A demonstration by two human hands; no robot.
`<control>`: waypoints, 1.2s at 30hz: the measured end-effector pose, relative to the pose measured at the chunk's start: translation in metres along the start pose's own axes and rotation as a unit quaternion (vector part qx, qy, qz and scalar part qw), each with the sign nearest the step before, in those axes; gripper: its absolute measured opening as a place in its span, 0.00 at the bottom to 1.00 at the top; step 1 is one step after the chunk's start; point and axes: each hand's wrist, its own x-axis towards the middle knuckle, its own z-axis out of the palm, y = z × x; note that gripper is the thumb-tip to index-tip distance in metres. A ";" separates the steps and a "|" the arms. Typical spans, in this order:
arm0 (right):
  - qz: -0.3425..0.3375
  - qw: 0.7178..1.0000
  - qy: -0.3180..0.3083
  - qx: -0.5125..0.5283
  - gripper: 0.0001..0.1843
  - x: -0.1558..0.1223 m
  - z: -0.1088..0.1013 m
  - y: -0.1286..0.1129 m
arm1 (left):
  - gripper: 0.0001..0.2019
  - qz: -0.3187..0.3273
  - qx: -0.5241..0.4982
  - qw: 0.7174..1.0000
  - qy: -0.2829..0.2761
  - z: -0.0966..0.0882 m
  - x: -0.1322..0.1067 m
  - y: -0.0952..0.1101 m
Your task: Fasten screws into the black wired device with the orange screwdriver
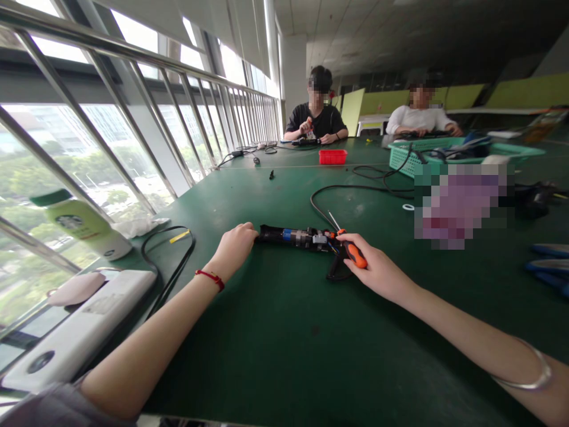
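An opened black corded appliance (pixel 296 238) lies across the green table in front of me, its round body pointing left. A silver-and-blue cylindrical part, a grey piece and thin wires show inside; its exact kind I cannot tell. My left hand (pixel 237 244), with fingers closed, grips the appliance's left end. An orange-and-black screwdriver (pixel 355 254) is held in my right hand (pixel 371 264), its thin metal shaft pointing up and away to the left. That hand is at the appliance's right end, beside a black handle-shaped part (pixel 336 268). Its fingertips partly cover the wiring there.
A green basket (pixel 402 159) of tools stands at the right, near blue-handled tools (pixel 551 261). Farther back are a red tray (pixel 332 156) and two seated people. On the left are a bottle (pixel 82 222), a white box (pixel 84 329) and a black cable (pixel 180 267) beside the railing.
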 end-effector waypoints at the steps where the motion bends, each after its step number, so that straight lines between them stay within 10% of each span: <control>1: -0.001 1.000 -0.002 -0.001 0.22 0.000 0.000 0.000 | 0.16 -0.001 0.008 1.000 -0.003 0.000 0.000 0.001; 36: -0.011 1.000 -0.005 -0.018 0.23 -0.005 -0.001 -0.004 | 0.07 0.018 -0.025 0.999 -0.037 -0.010 -0.002 -0.034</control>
